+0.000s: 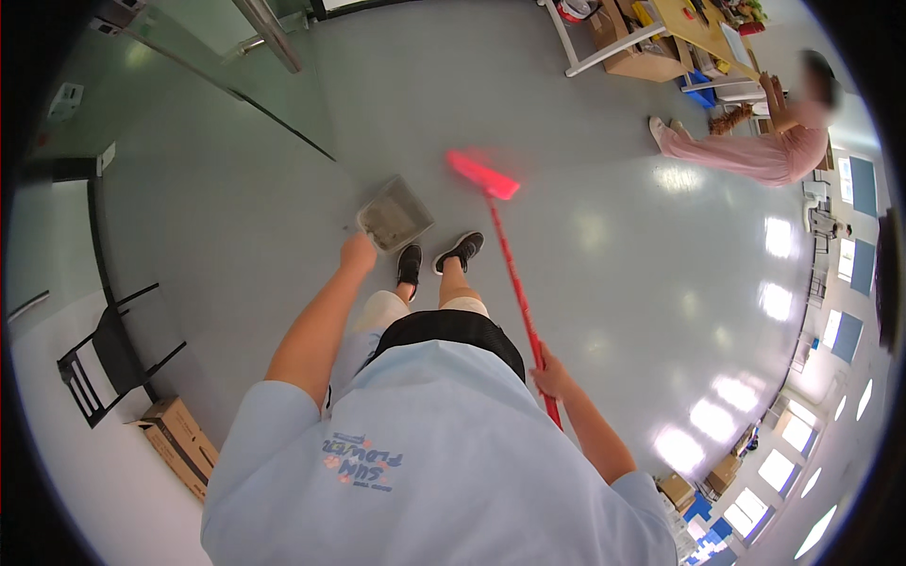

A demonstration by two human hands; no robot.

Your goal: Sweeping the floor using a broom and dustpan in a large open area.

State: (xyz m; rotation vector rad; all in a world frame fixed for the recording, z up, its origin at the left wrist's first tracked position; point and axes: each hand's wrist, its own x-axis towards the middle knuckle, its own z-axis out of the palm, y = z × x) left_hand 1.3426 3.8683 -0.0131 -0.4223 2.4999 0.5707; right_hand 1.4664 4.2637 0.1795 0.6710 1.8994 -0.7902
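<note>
Left hand closed around handle of grey dustpan, held just above grey floor ahead of black shoes. Right hand wrapped around red broom; bristle head blurred beside dustpan.

Bright window glare, blurred broom head

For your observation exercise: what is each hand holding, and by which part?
The left hand holds a grey dustpan at its near edge; the grip itself is hidden. The right hand grips a red broom low on its long handle, far from the head.
</note>
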